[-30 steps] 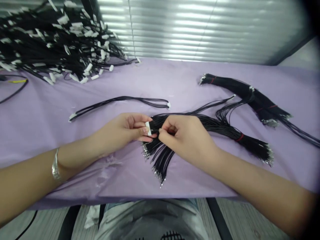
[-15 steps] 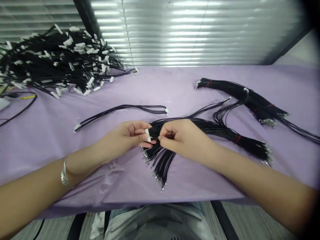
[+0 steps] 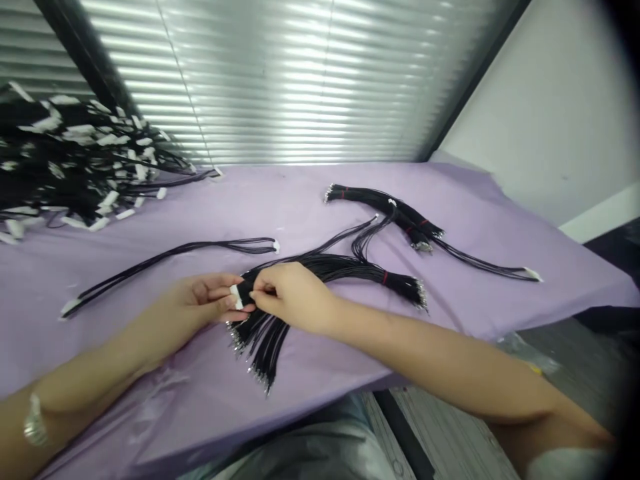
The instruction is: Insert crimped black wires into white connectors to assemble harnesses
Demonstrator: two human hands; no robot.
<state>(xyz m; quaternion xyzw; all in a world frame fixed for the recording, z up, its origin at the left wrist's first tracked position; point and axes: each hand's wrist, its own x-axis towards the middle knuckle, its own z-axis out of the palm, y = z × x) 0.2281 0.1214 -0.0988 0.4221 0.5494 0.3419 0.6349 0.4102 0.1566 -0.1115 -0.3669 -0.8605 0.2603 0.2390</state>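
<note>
My left hand (image 3: 213, 300) pinches a small white connector housing (image 3: 237, 297) between thumb and fingers. Close beside it, my right hand (image 3: 290, 293) is closed on black wires right behind the housing; the fingertips hide how many wires they hold. Under both hands lies a bundle of loose black wires (image 3: 345, 268) with bare metal terminals, tied with a red band towards its right end. Part of that bundle fans out (image 3: 267, 360) towards the table's front edge.
A finished-looking cable with white connectors (image 3: 185, 250) lies to the left. A large heap of black cables with white connectors (image 3: 75, 153) sits at the back left. Another banded wire bundle (image 3: 380, 203) rests behind, on the purple tablecloth (image 3: 470, 207), near the window blinds.
The view has swung to the right, so everything appears further left and the table's right end shows. Both hands remain together at the white housing, with the right fingers still pinching wires.
</note>
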